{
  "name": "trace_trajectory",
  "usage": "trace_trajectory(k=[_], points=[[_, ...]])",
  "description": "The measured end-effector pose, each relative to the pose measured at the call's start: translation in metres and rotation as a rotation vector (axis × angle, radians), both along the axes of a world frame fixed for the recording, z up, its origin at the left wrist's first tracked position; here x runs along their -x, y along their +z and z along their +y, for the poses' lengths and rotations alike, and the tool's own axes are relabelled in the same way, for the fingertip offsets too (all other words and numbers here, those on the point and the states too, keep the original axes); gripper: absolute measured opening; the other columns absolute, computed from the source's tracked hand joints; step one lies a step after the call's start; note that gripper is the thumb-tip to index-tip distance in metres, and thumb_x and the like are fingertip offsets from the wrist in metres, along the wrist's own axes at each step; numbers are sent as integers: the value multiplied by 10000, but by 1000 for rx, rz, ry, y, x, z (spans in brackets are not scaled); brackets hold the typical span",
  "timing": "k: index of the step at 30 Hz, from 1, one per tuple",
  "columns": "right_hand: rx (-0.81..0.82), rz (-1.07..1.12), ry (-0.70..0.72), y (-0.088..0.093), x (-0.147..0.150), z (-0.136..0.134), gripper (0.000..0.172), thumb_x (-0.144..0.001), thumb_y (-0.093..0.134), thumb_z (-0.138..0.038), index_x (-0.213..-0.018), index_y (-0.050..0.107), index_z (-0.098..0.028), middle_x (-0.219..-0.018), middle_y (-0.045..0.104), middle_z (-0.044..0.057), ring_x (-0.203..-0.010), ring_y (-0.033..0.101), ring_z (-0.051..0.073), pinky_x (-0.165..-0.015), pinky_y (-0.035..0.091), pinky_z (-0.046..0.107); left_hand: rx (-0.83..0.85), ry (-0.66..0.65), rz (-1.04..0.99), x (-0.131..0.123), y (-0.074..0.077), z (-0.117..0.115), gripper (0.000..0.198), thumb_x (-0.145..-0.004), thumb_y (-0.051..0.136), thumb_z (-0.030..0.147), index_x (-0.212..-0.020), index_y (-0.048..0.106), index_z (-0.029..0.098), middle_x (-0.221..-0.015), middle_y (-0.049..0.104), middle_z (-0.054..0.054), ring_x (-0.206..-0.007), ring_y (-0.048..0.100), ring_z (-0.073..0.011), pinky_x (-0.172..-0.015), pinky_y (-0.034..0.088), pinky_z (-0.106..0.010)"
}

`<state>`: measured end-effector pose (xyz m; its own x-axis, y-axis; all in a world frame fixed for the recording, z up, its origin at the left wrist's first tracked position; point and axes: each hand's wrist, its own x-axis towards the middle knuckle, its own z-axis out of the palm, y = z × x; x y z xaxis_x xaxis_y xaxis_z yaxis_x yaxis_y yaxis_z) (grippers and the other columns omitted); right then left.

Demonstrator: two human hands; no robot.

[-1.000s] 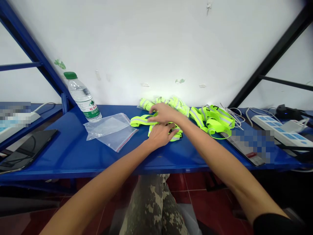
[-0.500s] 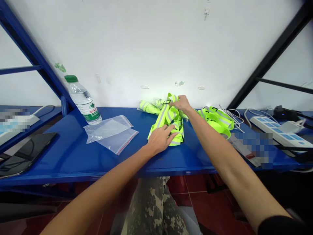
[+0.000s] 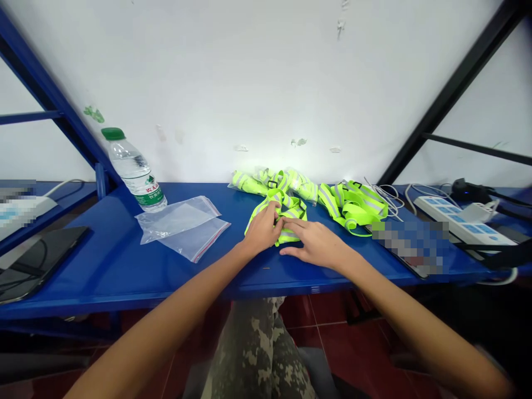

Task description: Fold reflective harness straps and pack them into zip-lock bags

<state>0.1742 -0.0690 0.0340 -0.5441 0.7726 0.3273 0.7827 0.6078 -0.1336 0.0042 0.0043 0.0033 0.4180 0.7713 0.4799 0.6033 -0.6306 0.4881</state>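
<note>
A neon yellow-green reflective strap vest [image 3: 286, 206] with silver stripes lies bunched on the blue table, partly covered by my hands. My left hand [image 3: 264, 226] is on its left side, fingers bent and closed on the straps. From the right, my right hand [image 3: 318, 242] touches the near side of the bundle, its fingers stretched out and the thumb apart. The fingertips of both hands meet over the straps. Just behind lie bagged reflective vests [image 3: 301, 185] in clear plastic. Another loose reflective vest [image 3: 353, 205] is heaped to the right.
Two clear zip bags [image 3: 183, 224] overlap on the blue table [image 3: 137, 277] at left, near a green-capped water bottle [image 3: 139, 177]. White cables [image 3: 390, 199] and a power strip [image 3: 461, 221] are at right. A dark tablet-like device [image 3: 45, 260] lies far left. The wall [image 3: 249, 83] borders the back.
My right hand has let go of the strap at the back and come down to the near side. The straps lie lower and more gathered, and my left hand has closed on them.
</note>
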Motion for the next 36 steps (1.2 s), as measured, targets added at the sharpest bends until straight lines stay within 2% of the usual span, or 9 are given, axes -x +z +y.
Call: trace_trajectory(k=[4, 7, 9, 12, 17, 23, 27, 31, 36], points=[[-42, 1, -36, -28, -5, 8, 376, -953, 521, -394, -1245, 562, -161, -1360, 571, 181, -1208, 592, 321, -934, 520, 450, -15, -35, -58, 2, 5, -6, 236, -931, 418, 206, -1151, 500, 187, -889, 667, -41, -844, 636, -181, -819, 503, -328], [-49, 67, -8, -35, -8, 16, 321, -966, 498, -370, -1212, 564, -175, -1308, 603, 169, -1197, 597, 302, -963, 512, 445, -187, 126, 4, 8, 8, -17, 256, -941, 462, 294, -1154, 534, 170, -1064, 654, -99, -1052, 586, -239, -940, 460, -393], [-43, 117, 14, -37, -9, 19, 320, -970, 490, -354, -1232, 546, -180, -1268, 625, 163, -1184, 603, 293, -980, 502, 448, -248, 219, 101, 14, 7, -22, 329, -953, 460, 390, -1172, 546, 159, -1152, 615, -136, -1102, 552, -278, -951, 446, -432], [-15, 186, 3, -37, -10, 21, 319, -984, 450, -337, -1257, 530, -192, -1218, 650, 148, -1145, 622, 284, -966, 503, 450, -229, 177, 161, 22, 4, -24, 376, -990, 375, 418, -1191, 528, 140, -1120, 603, -140, -1014, 583, -244, -919, 466, -394], [29, 284, -15, -41, -12, 27, 323, -1003, 389, -357, -1257, 529, -214, -1194, 657, 127, -1122, 628, 270, -961, 494, 436, -234, 122, 97, 19, 3, -19, 338, -1011, 321, 395, -1157, 505, 152, -1067, 642, -119, -985, 616, -220, -900, 473, -347], [62, 418, 39, -49, -12, 38, 343, -1009, 352, -360, -1270, 514, -207, -1221, 625, 124, -1181, 570, 255, -1024, 436, 434, -122, 254, 78, 7, 10, -15, 290, -1013, 280, 336, -1122, 495, 176, -979, 699, -102, -891, 683, -243, -765, 483, -333], [119, 493, 17, -45, -9, 43, 343, -1007, 355, -406, -1194, 550, -195, -1173, 642, 118, -1097, 593, 243, -961, 450, 397, -76, 349, 112, 3, 13, -11, 309, -1014, 272, 350, -1094, 527, 195, -887, 723, -86, -802, 700, -246, -693, 468, -310], [173, 530, -34, -36, -3, 49, 384, -1003, 346, -467, -1023, 603, -182, -967, 673, 75, -885, 600, 210, -829, 449, 341, -13, 384, 103, 4, 14, -6, 306, -1005, 295, 347, -1072, 558, 205, -888, 738, -93, -825, 708, -254, -710, 468, -312], [171, 561, -88, -37, 6, 56, 397, -992, 363, -496, -939, 610, -190, -924, 662, 58, -872, 570, 208, -817, 409, 333, 101, 460, 134, 6, 16, -1, 372, -996, 288, 400, -1094, 590, 206, -956, 745, -119, -913, 704, -294, -767, 483, -360]])
